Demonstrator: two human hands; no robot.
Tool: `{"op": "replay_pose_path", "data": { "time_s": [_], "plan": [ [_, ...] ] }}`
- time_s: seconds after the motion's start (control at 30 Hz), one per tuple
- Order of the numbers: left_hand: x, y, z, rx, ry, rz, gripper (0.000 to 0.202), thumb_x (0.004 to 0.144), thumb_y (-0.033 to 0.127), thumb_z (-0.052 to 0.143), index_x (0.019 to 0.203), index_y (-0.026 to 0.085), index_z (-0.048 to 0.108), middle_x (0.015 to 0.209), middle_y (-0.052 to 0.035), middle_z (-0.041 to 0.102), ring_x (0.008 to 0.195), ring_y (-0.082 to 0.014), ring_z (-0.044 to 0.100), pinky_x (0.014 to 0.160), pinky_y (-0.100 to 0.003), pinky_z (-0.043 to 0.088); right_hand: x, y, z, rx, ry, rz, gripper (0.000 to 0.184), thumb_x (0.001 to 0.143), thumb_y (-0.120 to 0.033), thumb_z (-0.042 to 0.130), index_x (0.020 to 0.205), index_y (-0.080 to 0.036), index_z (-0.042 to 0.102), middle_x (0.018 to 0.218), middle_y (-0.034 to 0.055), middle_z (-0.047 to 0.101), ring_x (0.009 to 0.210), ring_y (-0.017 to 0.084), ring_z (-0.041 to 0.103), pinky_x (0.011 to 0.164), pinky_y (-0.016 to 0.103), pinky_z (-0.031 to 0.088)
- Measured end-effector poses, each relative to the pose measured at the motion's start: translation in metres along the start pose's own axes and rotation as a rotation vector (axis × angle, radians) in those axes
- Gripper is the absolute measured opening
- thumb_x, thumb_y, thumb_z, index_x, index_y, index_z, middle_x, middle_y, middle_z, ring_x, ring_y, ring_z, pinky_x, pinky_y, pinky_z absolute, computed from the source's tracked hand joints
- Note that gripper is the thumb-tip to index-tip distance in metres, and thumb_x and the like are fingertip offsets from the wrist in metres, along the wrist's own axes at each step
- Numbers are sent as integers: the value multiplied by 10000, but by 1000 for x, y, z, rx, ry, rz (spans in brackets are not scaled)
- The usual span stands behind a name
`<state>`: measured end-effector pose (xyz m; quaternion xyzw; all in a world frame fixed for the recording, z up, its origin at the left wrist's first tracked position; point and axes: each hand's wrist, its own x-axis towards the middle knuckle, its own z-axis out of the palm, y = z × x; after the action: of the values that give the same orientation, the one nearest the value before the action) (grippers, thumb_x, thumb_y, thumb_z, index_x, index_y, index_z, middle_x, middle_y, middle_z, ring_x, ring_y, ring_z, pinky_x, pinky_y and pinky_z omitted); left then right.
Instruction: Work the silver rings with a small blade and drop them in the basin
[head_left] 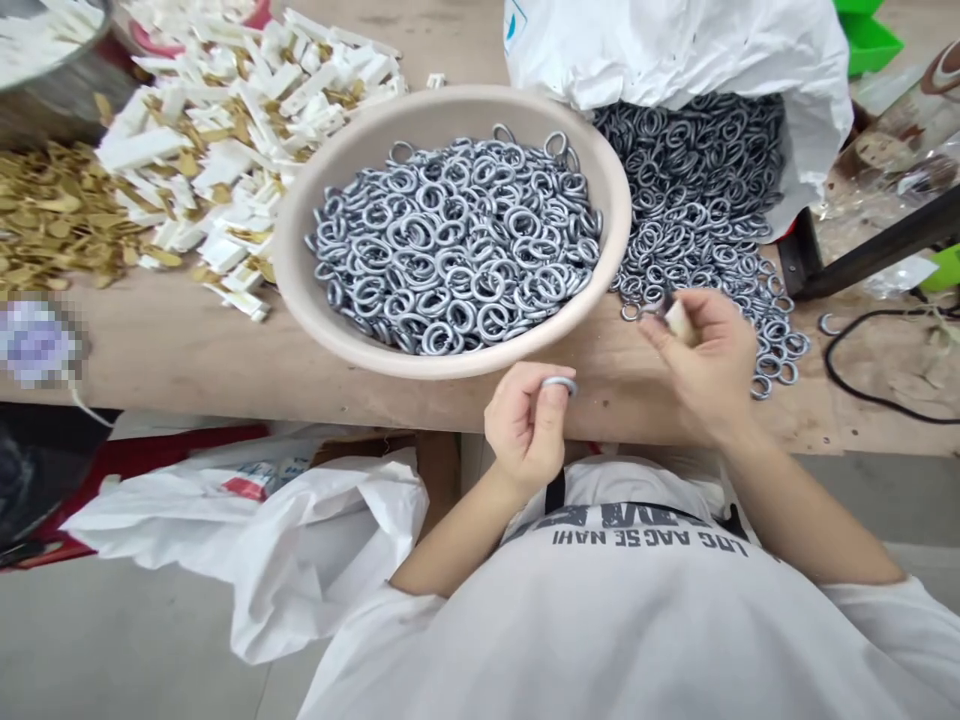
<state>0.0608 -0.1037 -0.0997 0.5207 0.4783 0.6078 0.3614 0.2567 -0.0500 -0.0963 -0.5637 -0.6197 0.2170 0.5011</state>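
Note:
My left hand [527,420] is closed in a pinch on a single silver metal ring [560,384] at the near edge of the wooden table [225,350]. My right hand [705,360] is closed on a small cream-coloured piece [681,322] with a ring at its tip, just beside the loose heap of silver rings [697,190]. Directly ahead stands a beige bowl [307,290] filled with the same silver rings [457,240].
A white plastic bag [675,45] lies over the back of the ring heap. White plastic pieces [232,130] and gold metal pieces [60,215] are piled at the left. A black cable [870,390] and black bar [877,250] are at the right. White bags [300,540] lie below the table.

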Motion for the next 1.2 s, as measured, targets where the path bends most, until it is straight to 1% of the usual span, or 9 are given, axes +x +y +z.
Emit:
{"op": "replay_pose_path", "data": {
  "time_s": [0.07, 0.13, 0.27, 0.33, 0.5, 0.7, 0.83, 0.97, 1.2],
  "plan": [
    [3, 4, 4, -42, 71, 15, 282, 951, 478, 619, 940, 226, 744, 840, -45, 729, 810, -186, 670, 811, -328, 544, 21, -22, 2, 61, 91, -105, 327, 920, -400, 703, 1207, -265, 624, 1128, 54, 682, 981, 219, 677, 873, 390, 538],
    [4, 7, 12, -108, 83, 0, 261, 965, 443, 619, 945, 217, 749, 847, -41, 735, 809, -170, 671, 810, -305, 530, 42, -44, 8, 37, 1, -174, 311, 955, -443, 650, 1215, -274, 639, 1173, 57, 665, 1065, 234, 667, 918, 409, 536],
    [3, 4, 27, -288, -61, -213, 266, 961, 443, 643, 967, 193, 734, 797, -29, 703, 735, -137, 630, 740, -266, 497, 56, -61, 13, 61, -133, -249, 365, 901, -536, 710, 1140, -260, 699, 1088, 32, 688, 1088, 247, 666, 946, 428, 532],
    [2, 0, 31, -380, -126, -314, 295, 964, 458, 636, 881, 181, 689, 732, -12, 646, 676, -116, 574, 674, -245, 458, 42, -56, 4, 108, -128, -196, 352, 880, -512, 748, 1103, -241, 718, 1053, 36, 711, 1019, 230, 680, 921, 410, 545],
    [-1, -9, 47, -456, -279, -423, 388, 957, 516, 628, 772, 176, 604, 652, 17, 528, 602, -93, 459, 579, -226, 377, -15, -28, -24, 282, -414, 10, 306, 849, -428, 809, 1072, -231, 738, 986, 31, 750, 879, 187, 704, 814, 345, 568],
    [-7, -7, 74, -529, -341, -620, 557, 900, 673, 608, 651, 187, 497, 506, 52, 386, 492, -84, 355, 514, -228, 356, -36, -1, -17, 640, -379, 312, 291, 879, -499, 755, 958, -249, 628, 745, -43, 662, 573, 144, 638, 575, 303, 528],
    [-8, -4, 81, -535, -283, -674, 561, 887, 667, 633, 636, 197, 455, 477, 70, 344, 458, -75, 315, 501, -225, 361, -34, 3, -30, 297, -303, 141, 360, 956, -581, 615, 922, -224, 634, 748, -10, 636, 660, 146, 591, 629, 292, 443],
    [-7, -2, 85, -535, -196, -712, 585, 845, 657, 694, 623, 191, 419, 521, 69, 331, 474, -60, 295, 475, -214, 300, -41, -1, -43, -98, -380, -137, 388, 1010, -534, 536, 812, -203, 575, 710, -10, 558, 643, 127, 499, 616, 291, 322],
    [-7, -4, 86, -510, -188, -736, 555, 853, 635, 698, 668, 190, 423, 582, 65, 352, 498, -61, 299, 458, -217, 255, -48, -6, -40, -242, -449, -139, 470, 1026, -530, 488, 684, -212, 429, 628, -34, 455, 583, 113, 404, 599, 294, 249]
  ]
}}
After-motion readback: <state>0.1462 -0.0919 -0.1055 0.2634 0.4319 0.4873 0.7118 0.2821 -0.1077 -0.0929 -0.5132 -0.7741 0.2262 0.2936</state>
